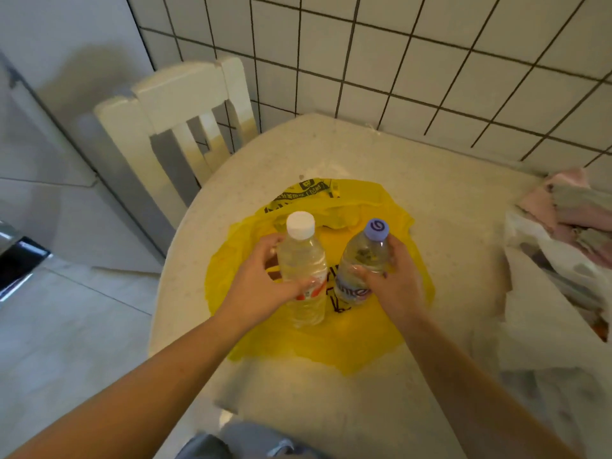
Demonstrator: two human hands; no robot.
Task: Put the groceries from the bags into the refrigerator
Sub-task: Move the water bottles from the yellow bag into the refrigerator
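Forearms: both reach in from the bottom edge, over the desk toward two bottles.
Left hand: fingers wrapped round the middle of the white-capped water bottle.
Right hand: fingers curled round the body of the purple-capped water bottle, just above its label.
Bottles: upright, side by side, close but apparently not touching, on the flattened yellow plastic bag in the middle of the desk.
Handling: both look full and capped, so probably fairly heavy; thin clear walls will likely dent under a hard squeeze and may be slick. A mid-body grip, as now, looks safest.
Yellow bag: lies flat and seems emptied.
White bag: at the desk's right edge, holding pinkish and greyish packages I cannot identify.
Surroundings: white slatted chair behind the desk, tiled wall beyond.
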